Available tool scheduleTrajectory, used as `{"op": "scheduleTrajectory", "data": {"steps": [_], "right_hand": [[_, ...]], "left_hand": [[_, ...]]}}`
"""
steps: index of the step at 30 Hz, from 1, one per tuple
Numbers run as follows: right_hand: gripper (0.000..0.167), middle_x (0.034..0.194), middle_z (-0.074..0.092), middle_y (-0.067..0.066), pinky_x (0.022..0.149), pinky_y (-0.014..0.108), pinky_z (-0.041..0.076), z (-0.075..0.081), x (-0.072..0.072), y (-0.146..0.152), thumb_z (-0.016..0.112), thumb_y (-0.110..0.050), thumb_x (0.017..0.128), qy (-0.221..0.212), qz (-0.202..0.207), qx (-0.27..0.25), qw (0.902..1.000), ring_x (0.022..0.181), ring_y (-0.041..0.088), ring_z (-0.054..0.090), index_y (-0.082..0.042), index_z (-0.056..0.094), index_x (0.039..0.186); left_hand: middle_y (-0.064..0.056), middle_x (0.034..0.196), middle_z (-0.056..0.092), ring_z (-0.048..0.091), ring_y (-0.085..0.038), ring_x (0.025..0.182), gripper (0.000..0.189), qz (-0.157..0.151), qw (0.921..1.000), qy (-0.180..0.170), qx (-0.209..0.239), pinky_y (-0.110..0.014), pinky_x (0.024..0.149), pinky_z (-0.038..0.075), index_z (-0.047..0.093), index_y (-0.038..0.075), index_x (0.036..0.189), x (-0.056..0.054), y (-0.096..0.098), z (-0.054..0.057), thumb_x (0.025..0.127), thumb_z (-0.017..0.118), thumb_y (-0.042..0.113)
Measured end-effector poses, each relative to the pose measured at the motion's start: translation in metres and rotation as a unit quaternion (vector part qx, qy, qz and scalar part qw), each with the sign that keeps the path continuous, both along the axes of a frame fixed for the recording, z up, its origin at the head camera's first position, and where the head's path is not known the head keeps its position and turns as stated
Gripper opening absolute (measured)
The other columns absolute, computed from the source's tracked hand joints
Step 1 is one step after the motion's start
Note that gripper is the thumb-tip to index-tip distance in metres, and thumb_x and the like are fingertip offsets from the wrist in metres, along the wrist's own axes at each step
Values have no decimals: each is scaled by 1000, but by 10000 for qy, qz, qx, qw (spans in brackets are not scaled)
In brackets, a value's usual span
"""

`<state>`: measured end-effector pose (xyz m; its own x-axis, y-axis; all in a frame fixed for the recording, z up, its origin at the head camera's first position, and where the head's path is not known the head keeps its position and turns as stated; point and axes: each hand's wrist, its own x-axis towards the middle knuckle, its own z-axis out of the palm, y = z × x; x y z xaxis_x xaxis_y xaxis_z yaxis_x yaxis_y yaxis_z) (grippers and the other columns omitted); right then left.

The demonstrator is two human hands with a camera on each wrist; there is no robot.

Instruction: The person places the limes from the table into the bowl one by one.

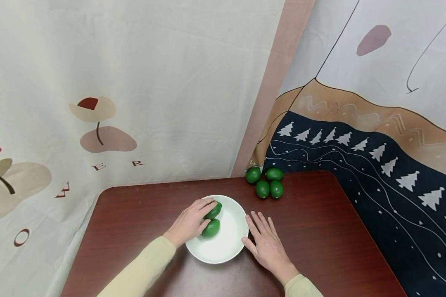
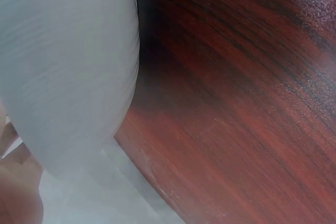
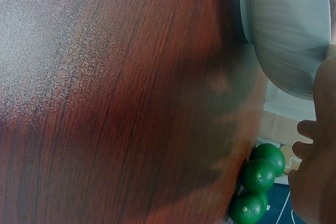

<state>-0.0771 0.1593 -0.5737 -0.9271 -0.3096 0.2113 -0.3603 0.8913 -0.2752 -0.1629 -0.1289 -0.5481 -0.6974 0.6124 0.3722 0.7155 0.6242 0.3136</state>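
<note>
Two pale yellow sleeves (image 1: 141,268) come in over the reddish-brown wooden tabletop (image 1: 319,231). The right hand (image 1: 265,243) lies at the right side of a white bowl (image 1: 226,243), its fingers straight and spread, grasping nothing; whether the thumb touches the rim is hard to tell. Inside the bowl, on its left side, sit two green limes, one behind the other. The left hand (image 1: 189,220) reaches over the left rim, fingers and thumb seemingly curled round the farther lime (image 1: 214,211), with the thumb by the nearer lime (image 1: 211,228). Beyond the bowl, to the right, four more limes (image 1: 262,189) cluster near the tabletop's far edge. Behind hang a white printed cloth (image 1: 193,103) and a navy tree-patterned cloth (image 1: 357,173).
</note>
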Motion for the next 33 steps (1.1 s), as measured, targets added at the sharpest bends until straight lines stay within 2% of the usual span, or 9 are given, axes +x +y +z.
{"op": "scheduleTrajectory", "data": {"steps": [10,17,24,28,33], "right_hand": [[69,161,42,17,122,62,28,1,0,0,60,-47,101,-64,5,12,10000,151,38,36,-11,43,158],[70,162,41,16,123,61,27,1,0,0,59,-47,101,-105,-6,11,9999,152,37,35,-12,42,159],[70,161,42,17,122,62,27,1,1,0,60,-46,101,-72,14,-31,10000,151,38,36,-11,42,159],[70,161,42,17,122,62,27,1,0,0,60,-46,101,-94,-3,-24,10000,151,38,36,-11,43,159],[70,161,42,17,123,61,27,1,1,0,60,-47,101,-103,-7,6,9999,151,37,36,-12,42,159]], "left_hand": [[-11,141,62,56,-30,135,58,-61,9993,-103,-351,-43,108,51,64,5,138,0,3,2,83,82,2],[-13,141,62,57,-32,134,58,-65,9990,-149,-407,-44,110,49,65,4,137,1,5,5,82,80,-3],[-14,137,64,59,-33,130,60,-256,9973,14,-687,-44,114,46,67,5,133,-2,5,-1,76,83,-6],[-11,137,64,59,-29,129,59,-318,9952,37,-927,-42,115,45,67,6,133,-3,5,-2,77,79,-9],[-11,138,64,59,-29,129,57,-326,9940,-94,-1042,-40,114,46,68,8,133,-3,5,-1,80,75,-11]]}}
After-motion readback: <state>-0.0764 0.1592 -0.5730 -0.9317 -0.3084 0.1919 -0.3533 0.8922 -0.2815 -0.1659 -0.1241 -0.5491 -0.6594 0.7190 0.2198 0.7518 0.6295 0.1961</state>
